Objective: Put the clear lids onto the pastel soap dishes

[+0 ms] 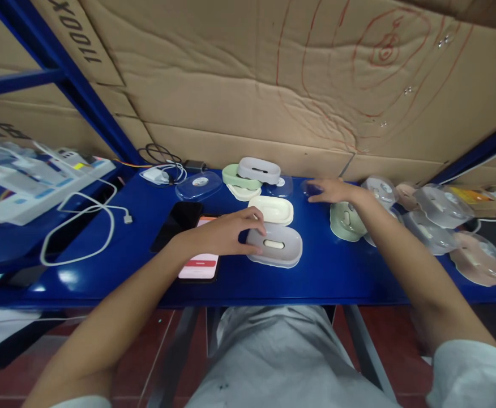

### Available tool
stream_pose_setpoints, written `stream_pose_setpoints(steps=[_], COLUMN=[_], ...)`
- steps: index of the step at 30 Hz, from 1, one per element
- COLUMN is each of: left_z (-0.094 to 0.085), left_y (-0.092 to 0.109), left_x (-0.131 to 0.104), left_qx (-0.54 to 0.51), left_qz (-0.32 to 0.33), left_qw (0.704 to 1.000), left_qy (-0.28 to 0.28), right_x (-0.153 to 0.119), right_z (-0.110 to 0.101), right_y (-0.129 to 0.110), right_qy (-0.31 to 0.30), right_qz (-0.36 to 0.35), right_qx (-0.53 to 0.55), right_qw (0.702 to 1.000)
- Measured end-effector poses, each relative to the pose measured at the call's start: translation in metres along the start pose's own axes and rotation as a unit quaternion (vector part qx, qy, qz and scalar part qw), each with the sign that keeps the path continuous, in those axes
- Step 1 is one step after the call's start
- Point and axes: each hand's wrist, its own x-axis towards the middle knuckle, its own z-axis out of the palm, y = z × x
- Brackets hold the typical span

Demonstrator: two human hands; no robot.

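Observation:
On the blue table, my left hand grips the left end of a grey oval soap dish with a slot in its middle, thumb and fingers at the rim. Just behind it lies a cream oval tray. My right hand reaches to the back of the table, its fingers closed around a clear plastic lid, partly hidden. A green dish and a pale grey dish are stacked at the back. Another clear lid lies left of them.
Below my right forearm sits a lidded green dish. Several lidded grey and pink dishes crowd the right side. Two phones lie left of my hand. A white cable and power strip occupy the left. Cardboard walls the back.

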Motion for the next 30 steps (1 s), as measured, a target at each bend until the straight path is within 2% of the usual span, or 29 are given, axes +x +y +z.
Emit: stream_pose_setpoints(steps=[5,10,13,16,19,21,26,30], left_z=[-0.003,-0.003,-0.001,0.005,0.011,0.014,0.016,0.011], left_y=[0.002,0.004,0.004,0.001,-0.005,-0.008,-0.010,-0.007], left_x=[-0.001,-0.003,-0.003,-0.002,0.000,0.000,0.001,0.001], left_qx=[-0.026,-0.032,-0.038,-0.054,-0.076,-0.091,-0.113,-0.118], left_qz=[0.027,0.027,0.002,-0.030,-0.039,-0.037,-0.042,-0.049], left_qw=[0.999,0.999,0.999,0.998,0.995,0.994,0.992,0.992], left_qy=[-0.013,-0.019,-0.015,0.013,0.041,0.047,0.046,0.015], right_x=[0.012,0.013,-0.006,-0.040,-0.073,-0.087,-0.094,-0.094], right_z=[0.014,0.007,-0.003,-0.009,-0.002,0.006,0.021,0.032], right_y=[-0.016,-0.022,-0.042,-0.077,-0.117,-0.137,-0.160,-0.170], right_qy=[-0.021,0.023,0.088,0.155,0.162,0.166,0.221,0.204], right_qz=[-0.031,-0.005,0.004,-0.069,-0.141,-0.147,-0.108,-0.150], right_qx=[0.062,0.087,0.091,0.112,0.130,0.140,0.192,0.179], right_qw=[0.997,0.996,0.992,0.979,0.968,0.965,0.950,0.951])
